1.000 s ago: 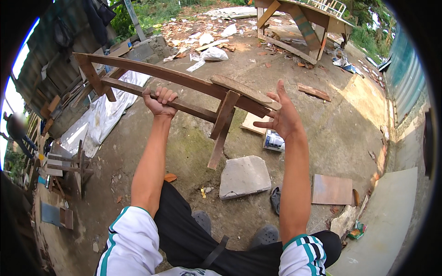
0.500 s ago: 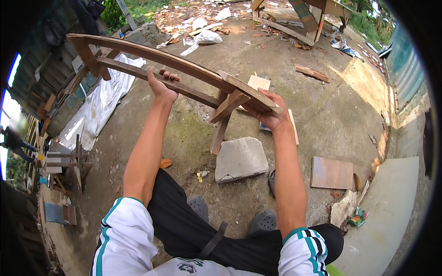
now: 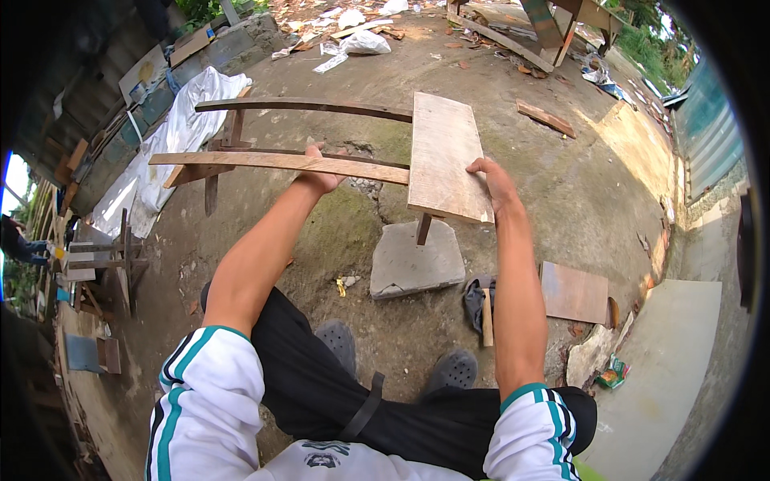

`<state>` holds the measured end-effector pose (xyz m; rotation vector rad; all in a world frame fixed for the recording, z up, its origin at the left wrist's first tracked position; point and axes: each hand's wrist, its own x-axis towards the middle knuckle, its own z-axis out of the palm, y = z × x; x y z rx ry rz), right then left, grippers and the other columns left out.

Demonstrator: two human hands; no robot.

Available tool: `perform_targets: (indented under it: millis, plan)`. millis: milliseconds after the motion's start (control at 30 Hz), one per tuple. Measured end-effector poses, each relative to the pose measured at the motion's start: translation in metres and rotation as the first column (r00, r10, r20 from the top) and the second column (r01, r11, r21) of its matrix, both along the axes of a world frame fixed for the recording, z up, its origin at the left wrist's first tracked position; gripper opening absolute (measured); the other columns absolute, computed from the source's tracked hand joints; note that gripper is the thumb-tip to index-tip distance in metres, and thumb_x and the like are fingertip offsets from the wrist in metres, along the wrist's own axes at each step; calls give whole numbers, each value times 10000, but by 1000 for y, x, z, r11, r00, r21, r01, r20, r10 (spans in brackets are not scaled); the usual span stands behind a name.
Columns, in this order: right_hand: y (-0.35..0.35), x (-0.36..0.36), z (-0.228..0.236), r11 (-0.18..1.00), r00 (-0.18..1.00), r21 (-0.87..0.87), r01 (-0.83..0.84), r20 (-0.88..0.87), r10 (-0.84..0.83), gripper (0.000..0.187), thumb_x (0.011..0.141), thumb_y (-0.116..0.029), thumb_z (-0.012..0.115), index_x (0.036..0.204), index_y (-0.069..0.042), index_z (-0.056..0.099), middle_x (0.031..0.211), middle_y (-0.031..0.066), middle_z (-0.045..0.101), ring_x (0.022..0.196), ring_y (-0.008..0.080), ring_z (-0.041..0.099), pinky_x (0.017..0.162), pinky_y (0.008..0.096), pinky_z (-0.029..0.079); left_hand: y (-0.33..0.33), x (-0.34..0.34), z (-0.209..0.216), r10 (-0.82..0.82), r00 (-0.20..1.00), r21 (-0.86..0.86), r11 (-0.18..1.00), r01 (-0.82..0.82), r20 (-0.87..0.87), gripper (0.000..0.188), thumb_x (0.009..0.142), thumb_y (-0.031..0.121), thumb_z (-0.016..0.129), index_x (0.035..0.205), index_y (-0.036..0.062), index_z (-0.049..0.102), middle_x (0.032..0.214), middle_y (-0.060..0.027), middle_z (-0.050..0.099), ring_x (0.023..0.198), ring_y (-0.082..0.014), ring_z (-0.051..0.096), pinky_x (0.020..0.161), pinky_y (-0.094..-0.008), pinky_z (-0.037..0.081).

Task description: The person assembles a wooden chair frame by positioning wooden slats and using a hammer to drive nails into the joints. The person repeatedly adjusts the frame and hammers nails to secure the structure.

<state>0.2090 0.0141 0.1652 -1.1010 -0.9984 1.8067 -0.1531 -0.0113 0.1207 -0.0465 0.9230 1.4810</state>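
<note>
Wooden frame (image 3: 273, 161): held off ground, ahead of person, long rails running left to right. Pale board (image 3: 445, 156) lies across right end. Left hand (image 3: 323, 179): curled around frame at mid-length, fingers partly hidden; exact rail gripped unclear. Right hand (image 3: 499, 191): clasps board's right edge, thumb on top face, other fingers hidden. Concrete block (image 3: 417, 264): on ground below board; contact with frame leg unclear. White sheet (image 3: 170, 144): left, beyond frame. Brown panel (image 3: 573, 293): flat on ground, right of right forearm.
</note>
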Motion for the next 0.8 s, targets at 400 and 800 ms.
perform_targets:
  millis: [400,800]
  plan:
    - [55,-27,-69,963,879,259,-71,472,-62,696,850,-445,728,1289,67,554,1126,188,673,969,222,664,845,321,511,-24,15,-72,29,988,-70,997,-40,-150,625,985,377,407,1407,-57,249,1481,-290,289,1270,-399,454,1102,-483,381]
    - [161,-58,-138,924,697,277,-264,717,-16,749,898,-559,615,1328,49,540,1181,174,665,1052,220,628,940,327,453,16,-31,-146,-93,988,-49,995,88,-125,690,1034,400,352,1552,170,-42,1578,-259,3,1266,-428,485,1053,-495,464]
